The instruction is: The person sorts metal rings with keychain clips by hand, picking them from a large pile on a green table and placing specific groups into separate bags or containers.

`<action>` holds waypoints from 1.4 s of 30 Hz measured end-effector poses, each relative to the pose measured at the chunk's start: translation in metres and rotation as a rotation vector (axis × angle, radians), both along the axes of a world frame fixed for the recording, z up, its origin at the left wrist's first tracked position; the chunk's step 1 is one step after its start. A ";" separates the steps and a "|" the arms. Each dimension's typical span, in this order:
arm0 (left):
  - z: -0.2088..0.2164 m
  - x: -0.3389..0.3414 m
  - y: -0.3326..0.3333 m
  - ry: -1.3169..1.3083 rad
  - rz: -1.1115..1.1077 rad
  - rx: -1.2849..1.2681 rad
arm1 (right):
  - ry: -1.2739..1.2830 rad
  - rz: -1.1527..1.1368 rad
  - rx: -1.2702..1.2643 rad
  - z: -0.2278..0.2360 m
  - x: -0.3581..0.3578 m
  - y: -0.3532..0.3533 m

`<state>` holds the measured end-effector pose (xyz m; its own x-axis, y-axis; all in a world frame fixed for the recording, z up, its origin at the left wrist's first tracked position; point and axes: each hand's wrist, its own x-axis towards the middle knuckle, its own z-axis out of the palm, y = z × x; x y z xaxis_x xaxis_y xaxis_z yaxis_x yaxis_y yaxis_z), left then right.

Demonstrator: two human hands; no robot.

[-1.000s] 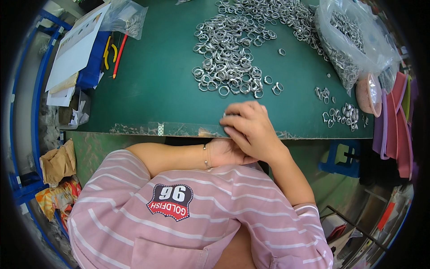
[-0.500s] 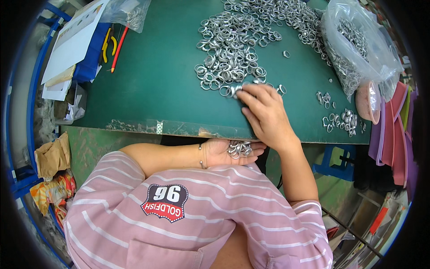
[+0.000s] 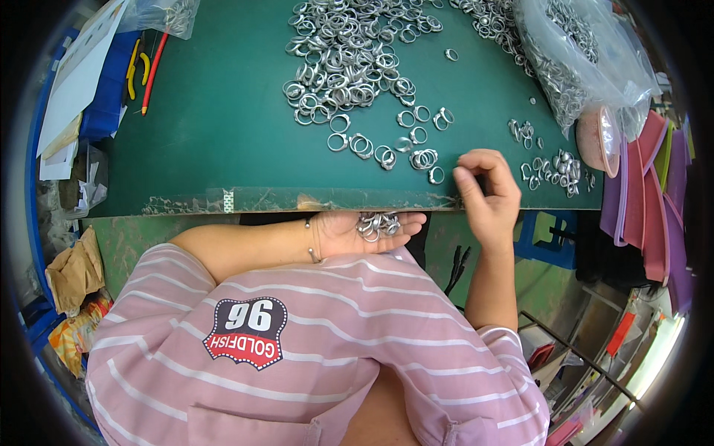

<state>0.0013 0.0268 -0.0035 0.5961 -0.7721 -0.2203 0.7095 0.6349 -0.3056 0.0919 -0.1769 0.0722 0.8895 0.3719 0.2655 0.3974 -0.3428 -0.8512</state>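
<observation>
Holding the left hand (image 3: 342,234) palm up, fingers out nearly straight, I've got a batch of rings (image 3: 378,225) resting in it, right by the near edge of the green table (image 3: 201,141). Over to the right hand (image 3: 492,202): fingers curled toward the thumb, and from here I can't tell whether anything's pinched inside. Loose rings (image 3: 424,158) lie just left of it, the heap (image 3: 342,63) sits farther back, and a smaller cluster (image 3: 567,172) lies off to the right.

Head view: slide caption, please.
Open left hand cradling small silver-grey metal rings, right hand curled at the flat green tabletop's edge.
</observation>
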 end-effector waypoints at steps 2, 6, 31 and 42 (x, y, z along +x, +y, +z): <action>0.004 0.000 0.000 0.013 0.010 0.043 | -0.152 0.074 -0.141 0.007 -0.004 0.014; -0.001 -0.002 0.001 0.054 0.034 -0.029 | -0.193 0.152 -0.211 0.004 -0.001 0.021; -0.004 0.001 0.000 0.000 0.039 -0.040 | -0.358 0.153 -0.335 0.002 -0.003 0.053; -0.004 0.002 0.000 0.033 0.003 0.064 | -0.459 0.068 -0.421 -0.001 -0.001 0.067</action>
<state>0.0038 0.0266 -0.0078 0.5901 -0.7541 -0.2884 0.6979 0.6560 -0.2875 0.0911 -0.1098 0.0717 0.6900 0.5799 0.4331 0.7234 -0.5727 -0.3856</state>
